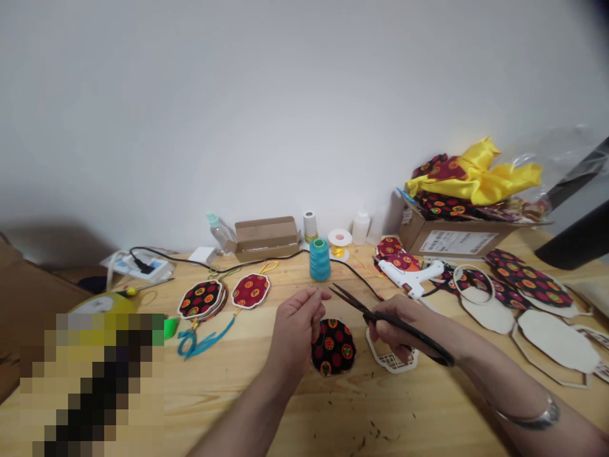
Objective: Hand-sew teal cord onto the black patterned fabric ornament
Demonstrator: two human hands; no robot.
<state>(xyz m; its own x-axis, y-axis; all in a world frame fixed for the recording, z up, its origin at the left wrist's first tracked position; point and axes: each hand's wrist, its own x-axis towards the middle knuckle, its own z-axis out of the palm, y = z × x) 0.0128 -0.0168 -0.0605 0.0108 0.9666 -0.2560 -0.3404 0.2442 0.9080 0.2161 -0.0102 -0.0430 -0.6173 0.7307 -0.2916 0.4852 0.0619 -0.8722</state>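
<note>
My right hand (397,324) grips a pair of black scissors (352,299), their blades pointing left and slightly parted. Close to the blade tips, my left hand (299,320) is closed in a pinch; whatever lies between the fingertips is too small to make out. Below it on the table lies a black fabric-covered panel (333,348) with red and orange flower rounds, partly behind the left hand. Under my right hand rests a pale wooden lattice frame (391,358), partly covered by the fingers.
A teal thread cone (320,260) stands behind my hands. To the right are a white glue gun (412,276), wooden cutouts (556,339) and a cardboard box (451,236) of fabric. Tasselled ornaments (250,291) lie left. A black cable (266,258) crosses the back.
</note>
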